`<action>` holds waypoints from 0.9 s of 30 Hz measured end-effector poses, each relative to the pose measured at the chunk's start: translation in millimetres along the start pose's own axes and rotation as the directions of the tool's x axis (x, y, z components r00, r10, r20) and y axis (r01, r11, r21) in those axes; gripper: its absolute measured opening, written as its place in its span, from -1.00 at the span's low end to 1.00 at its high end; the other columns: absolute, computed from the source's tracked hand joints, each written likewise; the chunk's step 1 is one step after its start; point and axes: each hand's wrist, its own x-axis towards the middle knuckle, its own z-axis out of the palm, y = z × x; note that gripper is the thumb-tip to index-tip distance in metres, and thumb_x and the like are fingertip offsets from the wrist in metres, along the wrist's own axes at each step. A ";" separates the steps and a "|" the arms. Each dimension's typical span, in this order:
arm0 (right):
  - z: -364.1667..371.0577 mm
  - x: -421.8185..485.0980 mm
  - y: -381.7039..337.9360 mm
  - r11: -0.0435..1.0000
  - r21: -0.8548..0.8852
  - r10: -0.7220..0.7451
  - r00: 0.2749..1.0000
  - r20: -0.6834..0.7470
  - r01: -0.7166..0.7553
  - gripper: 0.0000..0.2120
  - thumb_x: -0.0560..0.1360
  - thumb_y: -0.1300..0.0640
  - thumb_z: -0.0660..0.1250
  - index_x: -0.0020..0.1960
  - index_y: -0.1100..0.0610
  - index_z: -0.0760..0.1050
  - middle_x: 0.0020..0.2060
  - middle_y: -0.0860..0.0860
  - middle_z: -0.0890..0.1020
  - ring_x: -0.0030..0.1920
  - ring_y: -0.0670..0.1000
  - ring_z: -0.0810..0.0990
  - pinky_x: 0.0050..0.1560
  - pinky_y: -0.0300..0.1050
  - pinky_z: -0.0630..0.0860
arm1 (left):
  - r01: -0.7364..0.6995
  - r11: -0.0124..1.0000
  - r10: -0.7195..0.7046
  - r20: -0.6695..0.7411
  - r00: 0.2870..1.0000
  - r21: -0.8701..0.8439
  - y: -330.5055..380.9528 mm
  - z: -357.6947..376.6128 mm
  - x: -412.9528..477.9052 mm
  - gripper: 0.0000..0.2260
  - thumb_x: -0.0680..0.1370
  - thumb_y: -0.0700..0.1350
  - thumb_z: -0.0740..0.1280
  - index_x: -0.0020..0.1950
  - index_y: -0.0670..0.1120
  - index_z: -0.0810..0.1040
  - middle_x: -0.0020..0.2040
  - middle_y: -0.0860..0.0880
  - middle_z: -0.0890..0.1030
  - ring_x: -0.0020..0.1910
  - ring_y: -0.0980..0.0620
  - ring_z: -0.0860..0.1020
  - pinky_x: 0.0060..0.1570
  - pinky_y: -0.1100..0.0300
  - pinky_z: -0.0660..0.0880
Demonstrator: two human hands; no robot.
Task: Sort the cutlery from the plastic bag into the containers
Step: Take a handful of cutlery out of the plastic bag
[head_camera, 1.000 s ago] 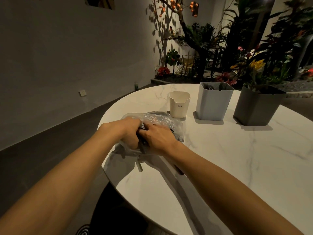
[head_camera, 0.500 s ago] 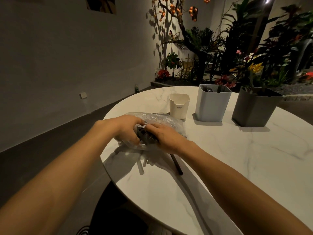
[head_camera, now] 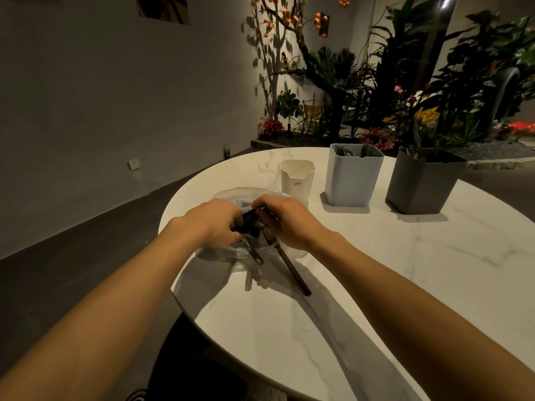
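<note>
A clear plastic bag (head_camera: 231,195) of dark cutlery lies near the left edge of the white marble table (head_camera: 362,285). My left hand (head_camera: 214,224) grips the bag's mouth with curled fingers. My right hand (head_camera: 286,221) grips a bundle of dark cutlery (head_camera: 249,222) at the bag's opening. A fork (head_camera: 286,263) with a long dark handle sticks out toward me onto the table, and a second dark handle (head_camera: 254,254) shows beside it. Three containers stand behind: a small cream one (head_camera: 296,180), a light grey one (head_camera: 351,178) with cutlery inside, and a dark grey one (head_camera: 422,183).
Plants and flowers fill the back right behind the table. A grey wall with a socket runs along the left. A dark chair seat shows under the table's near edge.
The bundle of cutlery has come further out of the bag; the fork's tines and a second handle now show. Both hands stay together at the bag's mouth.
</note>
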 end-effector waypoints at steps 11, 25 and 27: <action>-39.5 -9.8 -4.3 0.924 0.334 0.255 0.951 -0.174 -0.187 -0.77 0.65 0.22 0.26 0.30 0.18 0.52 0.15 0.05 0.65 0.12 -0.06 0.61 0.15 -0.19 0.57 | 0.013 0.975 -0.050 -0.160 0.986 -0.223 29.2 -1.8 5.1 -0.81 0.66 -0.04 0.27 0.01 -0.03 0.68 -0.13 -0.06 0.67 -0.15 -0.06 0.61 -0.14 0.03 0.59; -50.4 -16.6 -0.2 0.755 0.564 0.515 0.834 -0.196 -0.333 -0.76 0.65 0.10 0.28 0.27 0.16 0.54 0.15 0.06 0.65 0.20 0.04 0.61 0.29 0.01 0.54 | 0.367 0.199 -0.134 0.346 0.929 -0.909 93.5 17.8 -0.8 -0.71 0.74 -0.06 0.10 0.24 -0.27 0.42 -0.08 -0.29 0.72 -0.30 -0.13 0.70 -0.48 0.22 0.51; -52.5 -18.0 2.5 0.749 0.559 0.533 0.824 -0.191 -0.355 -0.76 0.66 0.10 0.27 0.27 0.16 0.53 0.15 0.07 0.65 0.20 0.06 0.62 0.28 0.03 0.56 | 0.372 -0.002 -0.090 0.371 0.924 -0.928 98.0 20.4 0.0 -0.71 0.73 -0.10 0.04 0.19 -0.29 0.42 0.00 -0.35 0.70 -0.24 -0.19 0.72 -0.45 0.22 0.54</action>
